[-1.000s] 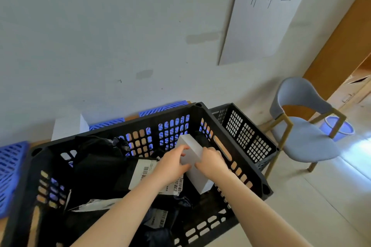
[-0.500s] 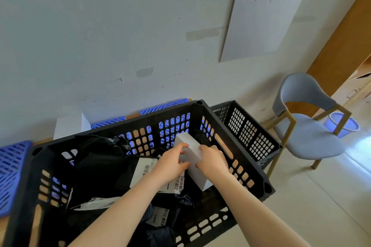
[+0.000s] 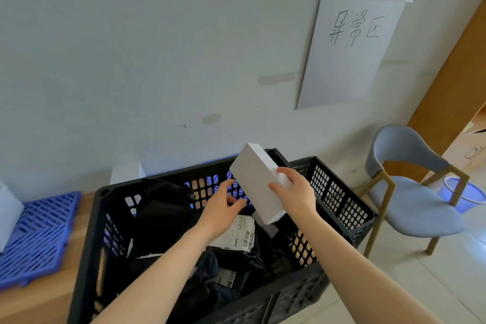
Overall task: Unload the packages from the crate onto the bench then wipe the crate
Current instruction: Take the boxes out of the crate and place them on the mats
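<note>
1. The white box (image 3: 259, 181) has risen from inside the black crate (image 3: 89, 239) to above its far rim.
2. The right hand (image 3: 295, 196) grips it alone.
3. The left hand (image 3: 222, 212), fingers spread and empty, hovers over the crate's black packages (image 3: 160, 216).

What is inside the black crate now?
Inside the black crate lie black plastic packages, some with white barcode labels. The right hand holds a white box above them. The crate floor is covered.
</note>
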